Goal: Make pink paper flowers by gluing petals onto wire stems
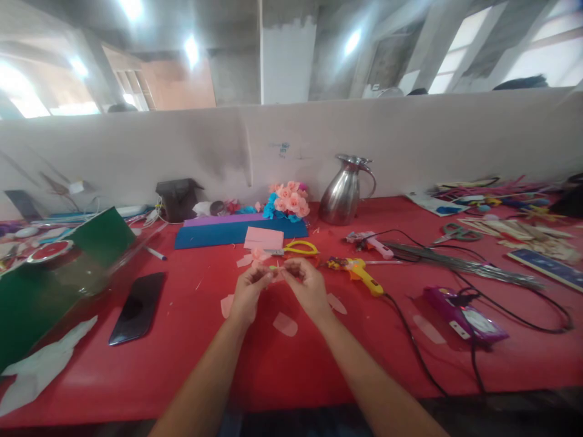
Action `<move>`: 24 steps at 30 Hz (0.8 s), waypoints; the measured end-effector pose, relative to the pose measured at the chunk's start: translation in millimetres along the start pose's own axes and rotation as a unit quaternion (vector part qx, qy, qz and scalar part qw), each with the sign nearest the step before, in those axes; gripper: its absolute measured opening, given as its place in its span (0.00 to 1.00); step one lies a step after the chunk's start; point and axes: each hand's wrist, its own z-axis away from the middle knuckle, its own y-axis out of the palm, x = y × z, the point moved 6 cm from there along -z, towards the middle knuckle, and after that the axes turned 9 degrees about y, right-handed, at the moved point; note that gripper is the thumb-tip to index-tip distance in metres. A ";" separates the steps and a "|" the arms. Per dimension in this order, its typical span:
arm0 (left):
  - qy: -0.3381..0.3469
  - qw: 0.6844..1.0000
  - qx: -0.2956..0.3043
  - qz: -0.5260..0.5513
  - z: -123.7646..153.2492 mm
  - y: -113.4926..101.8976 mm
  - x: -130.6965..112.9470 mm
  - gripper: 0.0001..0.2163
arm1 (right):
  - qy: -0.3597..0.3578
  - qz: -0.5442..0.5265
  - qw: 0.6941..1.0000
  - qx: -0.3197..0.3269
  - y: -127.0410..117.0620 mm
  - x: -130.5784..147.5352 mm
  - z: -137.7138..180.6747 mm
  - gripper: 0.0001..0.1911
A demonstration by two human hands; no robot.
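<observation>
My left hand (249, 290) and my right hand (306, 287) meet over the middle of the red table, fingertips pinched close together. Between them shows a small green-tipped bit with a thin pale sliver, too small and blurred to name. Just behind my left fingers is a pink paper flower (259, 255). Loose pink paper petals (285, 324) lie around and below my wrists. Yellow-handled scissors (300, 247) rest beyond my fingertips, beside a stack of pink paper (263, 237). To the right of my right hand lies a yellow glue gun (365, 276).
A steel jug (342, 193) and a bunch of pink paper flowers (291, 199) stand at the back. Rightward are a pink glue gun (376, 245), wires (473, 265), a purple power strip (465, 317) and trailing cords. A phone (138, 308) and green board (102, 243) lie left.
</observation>
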 end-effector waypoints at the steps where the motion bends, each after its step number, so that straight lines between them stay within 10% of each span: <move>1: -0.003 1.000 0.000 -0.005 0.2 -0.1 0.4 0.09 | 0.002 -0.006 1.000 0.002 0.2 -1.0 0.8 0.09; 24: -0.044 0.997 0.055 -0.034 4.6 7.6 0.3 0.12 | 0.069 -0.070 0.992 0.076 7.9 -6.4 6.7 0.05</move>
